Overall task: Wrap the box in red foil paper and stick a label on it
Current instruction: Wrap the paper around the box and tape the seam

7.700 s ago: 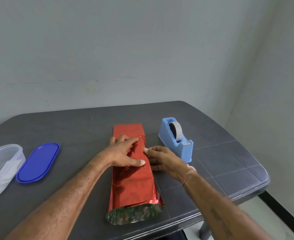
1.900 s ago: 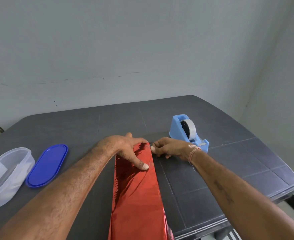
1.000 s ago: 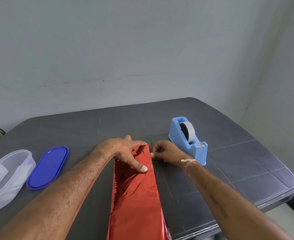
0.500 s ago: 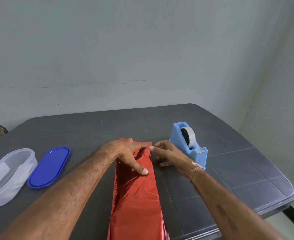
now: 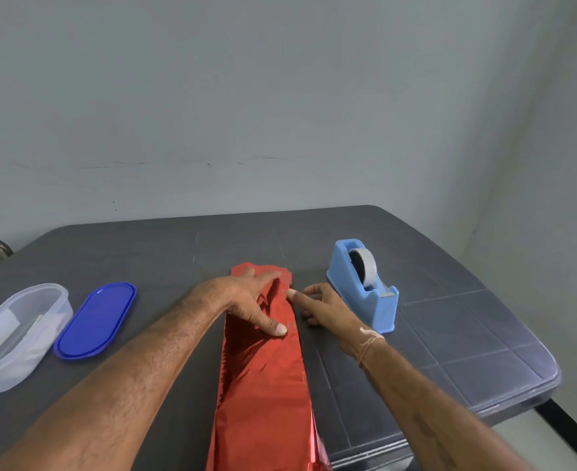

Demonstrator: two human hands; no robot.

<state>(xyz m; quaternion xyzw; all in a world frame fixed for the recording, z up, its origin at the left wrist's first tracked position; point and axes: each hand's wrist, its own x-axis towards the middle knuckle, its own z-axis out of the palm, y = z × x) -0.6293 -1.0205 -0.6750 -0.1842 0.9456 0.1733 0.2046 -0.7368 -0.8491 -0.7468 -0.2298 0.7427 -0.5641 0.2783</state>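
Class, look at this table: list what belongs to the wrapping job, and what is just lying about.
Part of the job:
- red foil paper, with the box hidden inside
- left hand, pressing the foil
- right hand, index finger at the foil's edge
- tape dispenser

Lying about:
- blue lid
- clear container, with something white inside; I cannot tell what
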